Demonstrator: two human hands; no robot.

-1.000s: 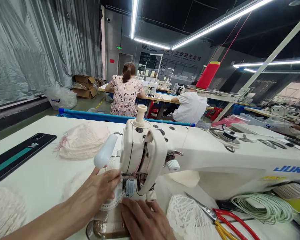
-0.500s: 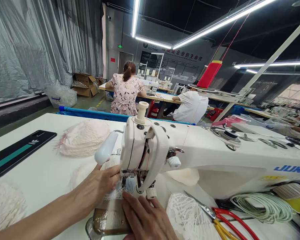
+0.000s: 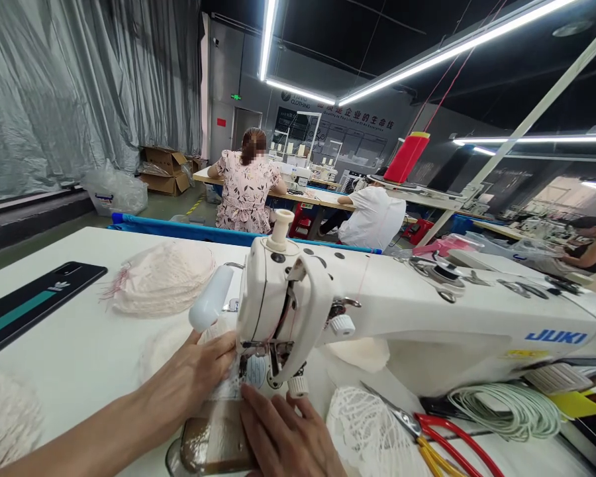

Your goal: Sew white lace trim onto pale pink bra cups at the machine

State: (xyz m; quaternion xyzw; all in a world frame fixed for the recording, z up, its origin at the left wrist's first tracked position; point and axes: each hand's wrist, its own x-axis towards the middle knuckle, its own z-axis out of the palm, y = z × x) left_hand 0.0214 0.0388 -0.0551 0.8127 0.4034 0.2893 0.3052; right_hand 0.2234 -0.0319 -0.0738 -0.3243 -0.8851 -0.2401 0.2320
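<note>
A white sewing machine (image 3: pixel 407 285) stands across the table, its needle area above white lace fabric (image 3: pixel 228 387). My left hand (image 3: pixel 203 368) rests on the fabric left of the needle, its fingers pressed together and their tips partly behind the machine head. In front of the needle, my right hand (image 3: pixel 291 430) lies on the fabric's edge and the machine bed, fingers extended and slightly bent. A pale round fabric piece (image 3: pixel 362 353) sits behind the bed, and a white lace piece (image 3: pixel 365 430) lies to the right of my right hand.
Red- and yellow-handled scissors (image 3: pixel 427 430) and a coiled pale green cord (image 3: pixel 511 407) lie at the right. On the left are a dark phone (image 3: pixel 44 301) and a lace stack (image 3: pixel 163 278). A person in a floral top (image 3: pixel 248 189) sits ahead.
The view has shifted slightly, bringing more of a person at the far right into sight. Both hands keep nearly the same places at the fabric.
</note>
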